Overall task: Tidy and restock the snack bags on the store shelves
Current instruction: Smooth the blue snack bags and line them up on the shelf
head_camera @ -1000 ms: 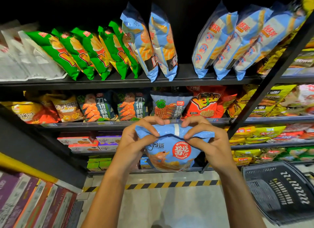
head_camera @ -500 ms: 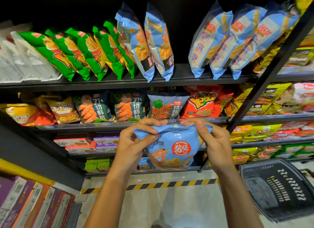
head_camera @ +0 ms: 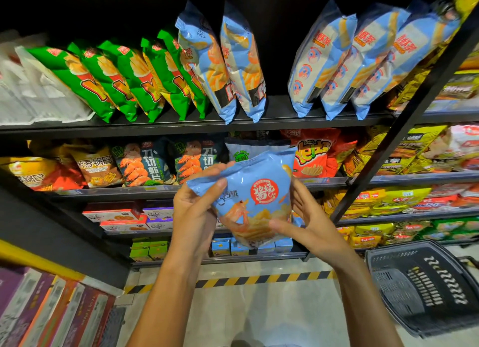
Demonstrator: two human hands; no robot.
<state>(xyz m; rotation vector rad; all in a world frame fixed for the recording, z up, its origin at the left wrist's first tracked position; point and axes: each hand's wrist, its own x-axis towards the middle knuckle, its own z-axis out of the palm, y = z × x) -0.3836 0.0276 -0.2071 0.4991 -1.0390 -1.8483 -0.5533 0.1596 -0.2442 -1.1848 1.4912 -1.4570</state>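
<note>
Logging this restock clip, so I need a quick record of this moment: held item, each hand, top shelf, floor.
held item: blue snack bag, tilted, in front of the middle shelf
left hand: grips the bag's top left corner
right hand: holds the bag's lower right side
top shelf: green bags and blue bags, leaning
floor: black basket, right

We see the blue snack bag (head_camera: pixel 255 199) made of glossy, crinkled plastic film. The shelf (head_camera: pixel 181 125) looks like matt black metal. The basket (head_camera: pixel 425 284) is dark plastic with a grid.
</note>
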